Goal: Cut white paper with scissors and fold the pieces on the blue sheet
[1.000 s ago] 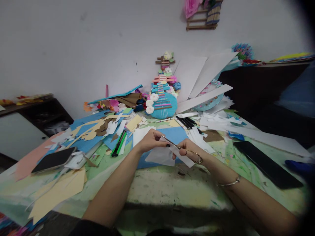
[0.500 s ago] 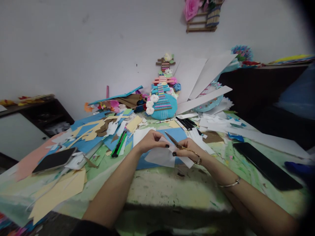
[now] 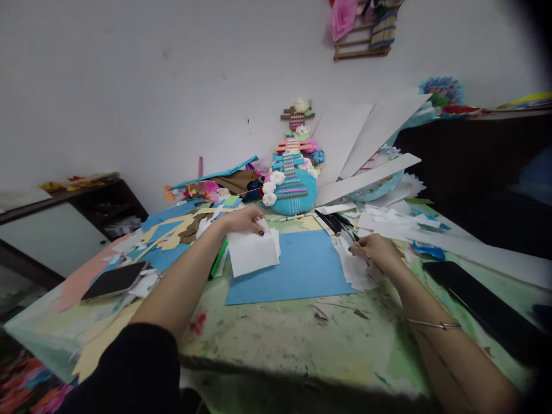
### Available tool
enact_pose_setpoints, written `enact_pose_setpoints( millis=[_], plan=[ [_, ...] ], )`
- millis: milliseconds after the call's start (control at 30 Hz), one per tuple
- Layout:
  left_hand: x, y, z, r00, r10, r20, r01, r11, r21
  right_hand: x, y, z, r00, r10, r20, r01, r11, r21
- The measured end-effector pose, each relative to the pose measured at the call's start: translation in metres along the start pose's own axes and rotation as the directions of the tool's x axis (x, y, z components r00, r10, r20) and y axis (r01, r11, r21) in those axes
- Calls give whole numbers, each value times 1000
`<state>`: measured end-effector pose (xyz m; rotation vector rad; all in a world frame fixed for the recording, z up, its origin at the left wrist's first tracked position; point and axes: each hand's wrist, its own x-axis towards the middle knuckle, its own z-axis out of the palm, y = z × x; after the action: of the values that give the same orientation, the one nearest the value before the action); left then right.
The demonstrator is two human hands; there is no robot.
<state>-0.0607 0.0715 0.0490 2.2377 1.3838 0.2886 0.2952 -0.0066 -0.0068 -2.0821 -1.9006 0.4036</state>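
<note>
My left hand (image 3: 248,221) is at the left side of a blue sheet (image 3: 302,264), its fingers closed over the top edge of some white paper (image 3: 252,256). Several layers show at that paper's right edge, and part of it overlaps the blue sheet. To the right, my right hand (image 3: 376,253) is wrapped around a pair of scissors (image 3: 356,238), whose blades point up and left. Just below the scissors lie loose white paper pieces (image 3: 356,267), overlapping the blue sheet's right edge; I cannot tell whether the hand touches them.
Black pens (image 3: 331,222) lie behind the blue sheet. A blue paper lute-shaped craft (image 3: 297,192) with white flowers stands against the wall. A long black object (image 3: 478,305) lies at the right, a phone (image 3: 114,280) at the left. Coloured paper scraps (image 3: 172,227) cover the back left.
My hands have moved apart from the thin white paper they shared. The left now grips white paper at the left; the right has shifted right with the scissors. More of the blue sheet shows.
</note>
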Motion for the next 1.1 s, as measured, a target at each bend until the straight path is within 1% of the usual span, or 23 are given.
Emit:
enact_pose_setpoints(
  millis=[33, 100, 200, 300, 367, 467, 567, 700, 767, 833, 900, 1000, 1033, 1100],
  plan=[
    [13, -2, -2, 998, 15, 67, -19, 997, 71, 2, 1, 3, 1000, -15, -2, 15, 998, -61],
    [38, -7, 0, 974, -14, 227, -24, 986, 164, 6, 2, 9, 999, -48, 15, 50, 990, -136],
    [65, -17, 10, 959, -31, 283, -22, 983, 182, 9, 3, 13, 998, -63, 30, 68, 983, -171],
    [74, -30, 20, 960, -29, 277, -22, 984, 177, 8, 6, 10, 1000, -24, -6, 22, 981, -194],
    [73, -39, 24, 965, -18, 260, -26, 986, 166, 6, 8, 7, 999, -4, -36, -3, 979, -205],
    [67, -49, 24, 974, -3, 225, -25, 992, 124, 2, 9, 7, 998, -21, -54, 9, 978, -207],
    [58, -55, 22, 981, -44, 191, 24, 994, 106, 2, 10, 10, 998, -31, -60, 19, 980, -198],
    [44, -59, 24, 979, -124, 162, 95, 980, 175, 1, 10, 13, 996, -30, -83, 12, 976, -216],
    [36, -58, 26, 980, -145, 136, 116, 973, 198, 0, 9, 13, 995, -20, -103, -5, 972, -235],
    [28, -56, 26, 983, -156, 97, 132, 967, 216, -1, 7, 12, 989, -39, -142, 2, 968, -252],
    [22, -54, 24, 986, -159, 40, 146, 962, 229, -1, 4, 12, 972, -102, -213, 45, 966, -255],
    [14, -54, 20, 984, -171, -58, 180, 956, 232, -1, -4, 15, 922, -224, -315, 161, 964, -212],
    [11, -55, 18, 981, -177, -81, 191, 955, 229, -2, -7, 18, 909, -257, -327, 205, 961, -187],
    [7, -56, 18, 978, -182, -104, 201, 955, 219, -2, -13, 23, 897, -315, -309, 283, 948, -143]
  ],
)
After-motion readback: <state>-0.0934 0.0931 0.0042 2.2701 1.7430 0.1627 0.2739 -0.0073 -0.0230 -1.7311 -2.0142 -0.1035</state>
